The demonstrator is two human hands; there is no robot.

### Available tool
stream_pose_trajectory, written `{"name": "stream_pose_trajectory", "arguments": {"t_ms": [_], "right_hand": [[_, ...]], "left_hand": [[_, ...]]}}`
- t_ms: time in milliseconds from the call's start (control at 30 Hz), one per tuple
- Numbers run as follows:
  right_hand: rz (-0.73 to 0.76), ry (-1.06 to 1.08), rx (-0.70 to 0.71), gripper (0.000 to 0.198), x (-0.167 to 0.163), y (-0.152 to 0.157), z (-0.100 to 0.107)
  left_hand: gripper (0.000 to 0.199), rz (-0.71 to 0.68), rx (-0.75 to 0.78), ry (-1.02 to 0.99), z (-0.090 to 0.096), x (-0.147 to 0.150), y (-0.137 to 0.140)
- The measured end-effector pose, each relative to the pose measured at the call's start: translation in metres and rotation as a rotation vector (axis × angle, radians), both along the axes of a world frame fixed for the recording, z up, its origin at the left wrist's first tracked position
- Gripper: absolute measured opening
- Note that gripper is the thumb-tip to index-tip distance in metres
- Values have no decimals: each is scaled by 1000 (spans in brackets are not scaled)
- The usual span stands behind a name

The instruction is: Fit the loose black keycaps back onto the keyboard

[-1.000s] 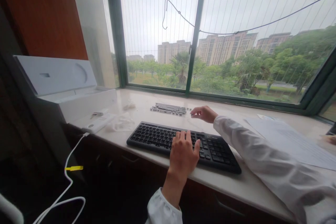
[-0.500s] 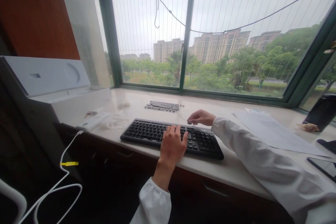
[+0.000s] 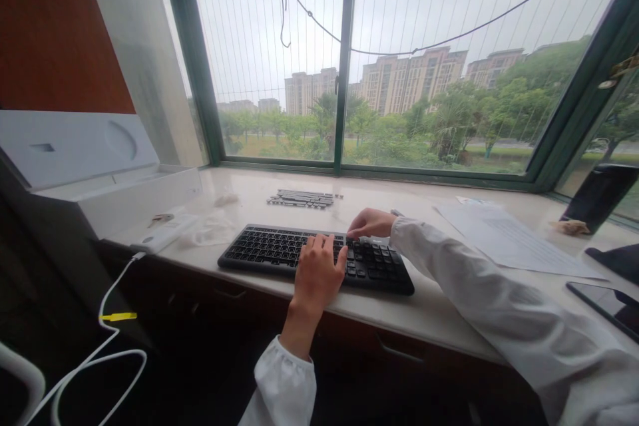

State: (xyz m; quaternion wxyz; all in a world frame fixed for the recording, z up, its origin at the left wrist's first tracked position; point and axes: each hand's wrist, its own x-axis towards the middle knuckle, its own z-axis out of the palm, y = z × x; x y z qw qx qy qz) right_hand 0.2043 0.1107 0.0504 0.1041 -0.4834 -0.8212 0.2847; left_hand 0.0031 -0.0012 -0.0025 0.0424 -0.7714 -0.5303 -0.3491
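A black keyboard (image 3: 269, 249) lies on the pale sill-like worktop. Its left section looks stripped of keycaps, showing small square key seats, while keys remain on the right section. My left hand (image 3: 319, 265) rests on the middle of the keyboard, fingers stretched and thumb apart. At the keyboard's back edge, right of the middle, my right hand (image 3: 369, 223) is bent down with its fingertips pinched together at the keys. Whatever is between those fingertips is hidden. Behind the keyboard, dark keycaps (image 3: 302, 198) lie in close rows.
On the left stand an open white box (image 3: 140, 193) and a white power strip (image 3: 167, 233) with a cable. Crumpled clear plastic (image 3: 207, 233) lies near it. Printed paper (image 3: 514, 239), a phone (image 3: 606, 306) and a black cylinder (image 3: 602, 200) are on the right. A window (image 3: 339, 160) borders the back.
My right hand has come down from just behind the keyboard onto its back keys. My left hand stays on the keyboard. The whole view has shifted slightly.
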Motion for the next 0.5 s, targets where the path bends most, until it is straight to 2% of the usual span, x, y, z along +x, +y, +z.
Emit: {"name": "stream_pose_trajectory", "arguments": {"t_ms": [267, 500], "right_hand": [[-21, 1, -32, 64, -3, 6, -11], [-22, -85, 98, 54, -3, 5, -14]], "left_hand": [[44, 0, -7, 0, 1, 0, 0], [43, -5, 1, -2, -1, 0, 1]]}}
